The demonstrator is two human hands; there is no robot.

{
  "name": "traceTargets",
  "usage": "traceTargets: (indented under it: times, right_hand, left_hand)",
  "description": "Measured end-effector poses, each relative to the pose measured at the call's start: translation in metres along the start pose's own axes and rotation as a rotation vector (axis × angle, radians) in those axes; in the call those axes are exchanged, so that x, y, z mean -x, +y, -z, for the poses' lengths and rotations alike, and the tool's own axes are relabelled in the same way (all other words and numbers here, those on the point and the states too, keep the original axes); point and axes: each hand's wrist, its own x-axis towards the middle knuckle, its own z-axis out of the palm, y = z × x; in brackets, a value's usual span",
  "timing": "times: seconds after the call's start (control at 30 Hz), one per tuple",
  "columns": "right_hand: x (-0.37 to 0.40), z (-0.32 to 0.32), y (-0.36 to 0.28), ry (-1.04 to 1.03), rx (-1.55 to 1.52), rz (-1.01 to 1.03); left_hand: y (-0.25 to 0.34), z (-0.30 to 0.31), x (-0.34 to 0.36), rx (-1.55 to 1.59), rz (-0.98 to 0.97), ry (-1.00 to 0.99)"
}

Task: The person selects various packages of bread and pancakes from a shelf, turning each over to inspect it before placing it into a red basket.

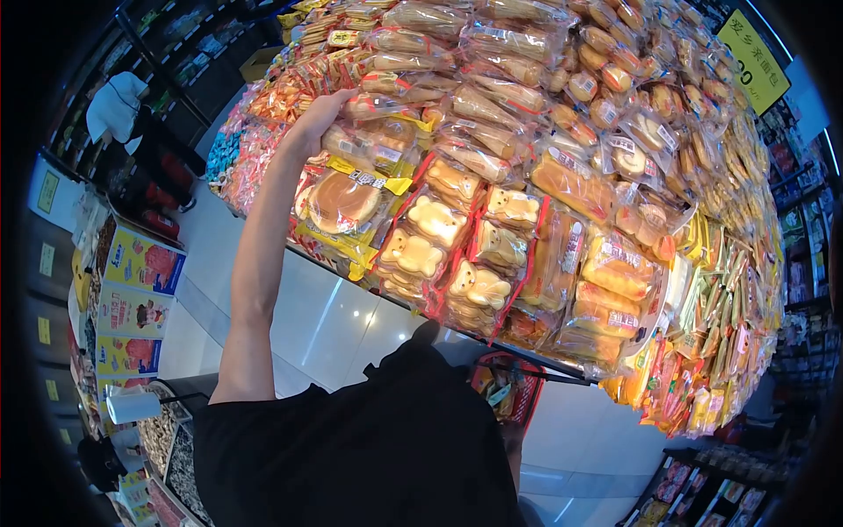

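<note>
My left hand (323, 121) reaches across the near left of a big display of wrapped baked goods. Its fingers stretch out at the edge of a clear-wrapped pastry pack (360, 139), and no pack is lifted. Just below lies a round cake in a yellow-edged wrapper (342, 200). Bear-shaped breads (436, 220) in red-trimmed clear packs lie right of it. At my right side, the edge of my right hand (514, 443) shows beside a red shopping basket (532, 386) with packaged items inside; my body and the shadow hide its fingers.
Long wrapped rolls (615, 281) and stick-shaped snacks (711, 290) fill the display's right side. A yellow sign (753, 61) stands at the far right. A person in a white top (117, 104) bends near the left shelves. Bins with posters (136, 307) line the left aisle.
</note>
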Motion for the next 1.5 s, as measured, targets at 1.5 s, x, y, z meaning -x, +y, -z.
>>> traceTargets:
  times: [1.5]
  right_hand:
    - [0.020, -0.032, 0.039, 0.918, -2.656, -1.379]
  left_hand:
    - [-0.296, -0.267, 0.252, -1.290, -0.319, -1.093]
